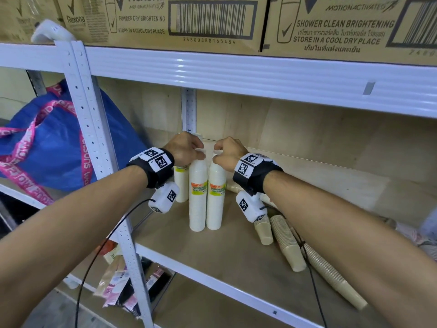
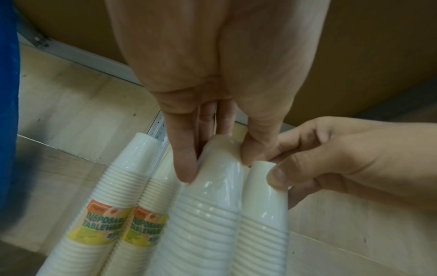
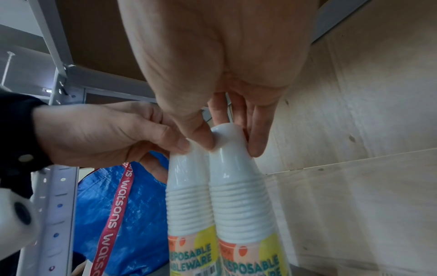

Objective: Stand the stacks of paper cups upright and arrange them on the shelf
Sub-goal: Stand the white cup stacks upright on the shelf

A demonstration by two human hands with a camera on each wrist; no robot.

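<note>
The person's two forearms fill the foreground, reaching into the shelf [image 1: 212, 263]. The left hand [image 1: 183, 150] has its fingers [image 2: 187, 168] curled round the top of the left white stack [image 1: 197, 197], and the right hand [image 1: 228, 153] pinches the top of the right white stack [image 1: 216, 197] the same way. Holding each wrapped stack by its narrow top probably lets the person steer it while its base stays on the board. Both stacks stand upright, touching side by side, just in front of two more white stacks [image 2: 113, 201] by the rear post, apparently to build a tidy block in that corner. To the right, brown cup stacks [image 1: 289, 242] lie on their sides on the shelf, likely the next to be stood up.
</note>
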